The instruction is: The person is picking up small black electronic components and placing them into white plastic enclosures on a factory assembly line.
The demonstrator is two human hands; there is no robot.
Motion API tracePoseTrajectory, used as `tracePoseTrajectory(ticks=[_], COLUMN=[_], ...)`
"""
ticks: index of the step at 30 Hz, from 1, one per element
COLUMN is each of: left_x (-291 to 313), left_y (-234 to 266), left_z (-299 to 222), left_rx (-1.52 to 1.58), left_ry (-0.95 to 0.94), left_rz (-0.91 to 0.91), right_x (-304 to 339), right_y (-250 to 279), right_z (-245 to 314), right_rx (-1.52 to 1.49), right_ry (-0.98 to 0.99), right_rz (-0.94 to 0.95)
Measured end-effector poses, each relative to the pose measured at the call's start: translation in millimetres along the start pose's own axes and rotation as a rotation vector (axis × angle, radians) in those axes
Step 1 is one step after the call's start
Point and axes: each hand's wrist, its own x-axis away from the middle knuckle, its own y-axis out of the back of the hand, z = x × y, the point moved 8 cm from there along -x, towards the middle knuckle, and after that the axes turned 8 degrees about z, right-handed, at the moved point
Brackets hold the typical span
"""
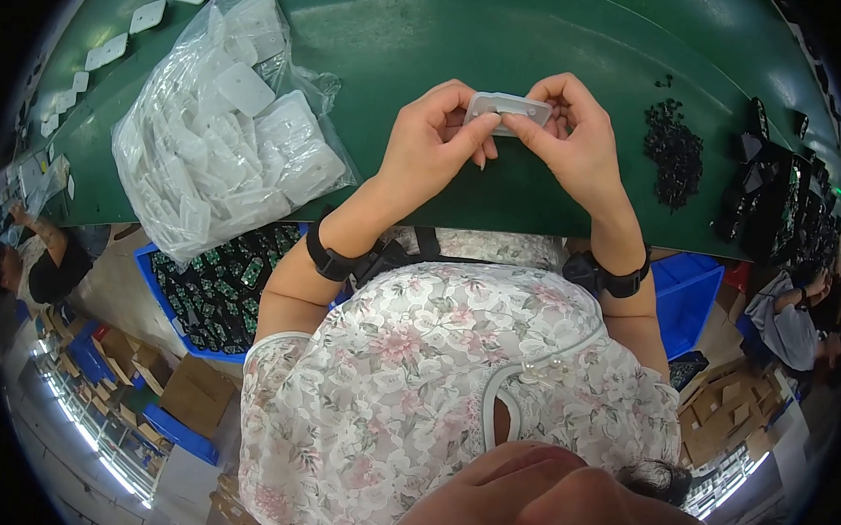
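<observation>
Between my two hands, above the green work table (pixel 402 36), I hold a white plastic cover (pixel 508 104), a shallow rectangular piece with rounded corners. My left hand (pixel 435 136) grips its left end, thumb pressed on the near edge. The right end is pinched by my right hand (pixel 576 138), its thumb close to the other thumb. What lies under the cover is hidden by my fingers. To the left rests a clear plastic bag (pixel 178 111) full of similar white covers. A pile of small black parts (pixel 671 151) lies right of my right hand.
Several white covers (pixel 148 16) form a line at the far left. Black housings (pixel 771 193) are heaped at the right edge. Below the table stand a blue bin (pixel 185 332) of circuit boards and another blue bin (pixel 686 298). Other people (pixel 793 316) sit at both sides.
</observation>
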Motion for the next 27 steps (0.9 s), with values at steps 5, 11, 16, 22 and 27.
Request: tracePoseTrajectory(ticks=[5,11,16,22,27], left_x=[-2,-17,-21,-19,-2], left_y=[2,26,58,45,26], left_z=[8,12,2,-28,-34], left_rx=[0.045,-0.043,-0.448,-1.083,-1.412], left_ry=[0.038,0.013,0.096,-0.163,-0.121], left_rz=[0.096,-0.099,-0.230,-0.307,-0.325], right_x=[-8,-9,-4,27,28], right_y=[-2,16,157,285,371], right_z=[-22,-26,-4,-9,-82], right_rx=[-0.279,-0.327,0.519,1.456,1.614], right_ry=[-0.039,0.030,0.134,0.046,-0.512], right_rz=[0.037,0.064,-0.546,-0.902,-0.524])
